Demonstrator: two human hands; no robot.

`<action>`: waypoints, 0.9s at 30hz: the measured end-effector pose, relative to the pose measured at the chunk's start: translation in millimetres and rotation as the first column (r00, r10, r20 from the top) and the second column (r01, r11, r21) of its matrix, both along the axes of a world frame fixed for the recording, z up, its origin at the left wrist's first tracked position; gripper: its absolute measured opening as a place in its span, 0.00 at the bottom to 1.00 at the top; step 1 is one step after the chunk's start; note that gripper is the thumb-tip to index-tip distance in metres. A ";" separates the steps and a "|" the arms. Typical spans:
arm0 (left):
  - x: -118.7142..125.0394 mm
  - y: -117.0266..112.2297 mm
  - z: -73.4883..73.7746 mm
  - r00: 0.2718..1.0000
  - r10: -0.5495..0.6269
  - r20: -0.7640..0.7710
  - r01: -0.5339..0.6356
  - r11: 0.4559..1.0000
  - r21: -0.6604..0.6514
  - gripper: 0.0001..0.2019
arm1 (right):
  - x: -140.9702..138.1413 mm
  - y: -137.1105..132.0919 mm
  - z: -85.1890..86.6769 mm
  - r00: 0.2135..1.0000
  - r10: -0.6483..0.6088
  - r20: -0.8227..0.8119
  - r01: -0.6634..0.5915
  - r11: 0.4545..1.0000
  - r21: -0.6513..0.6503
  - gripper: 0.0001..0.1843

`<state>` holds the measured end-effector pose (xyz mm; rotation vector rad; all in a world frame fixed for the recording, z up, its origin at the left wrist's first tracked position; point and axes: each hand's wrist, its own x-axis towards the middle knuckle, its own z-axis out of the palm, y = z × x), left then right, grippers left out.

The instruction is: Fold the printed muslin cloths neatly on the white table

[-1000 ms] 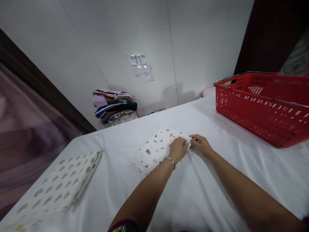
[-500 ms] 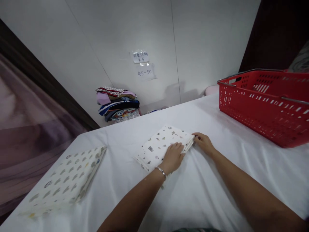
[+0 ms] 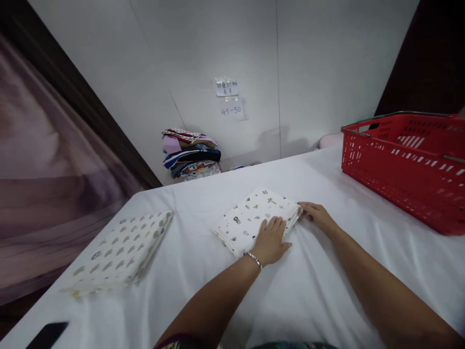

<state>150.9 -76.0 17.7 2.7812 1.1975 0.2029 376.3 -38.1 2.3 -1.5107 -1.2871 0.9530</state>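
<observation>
We see a white folded cloth (image 3: 249, 212) scattered with small grey and olive motifs, a cream folded fabric (image 3: 125, 242) with rows of grey blotches, a red shopping basket (image 3: 395, 179) and a white sheet (image 3: 194, 208).

Under my left hand (image 3: 271, 241), the folded white cloth with small grey prints (image 3: 250, 213) looks smooth and matt. At my wrist, the silver metal bracelet (image 3: 253, 260) shines. The folded cream cloth with grey cloud-like prints (image 3: 127, 242) is matt too; the white fabric table cover (image 3: 192, 266) looks matt and creased. The red perforated plastic basket (image 3: 399, 179) has smooth walls and metal handles (image 3: 403, 115). The 2 white paper notes (image 3: 232, 111) sit under glossy clear film.
</observation>
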 end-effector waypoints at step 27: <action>-7.0 -7.8 -6.5 0.998 0.062 -0.028 -0.061 0.997 0.037 0.33 | -2.4 49.9 17.8 0.974 0.147 0.174 -0.088 0.948 -0.307 0.11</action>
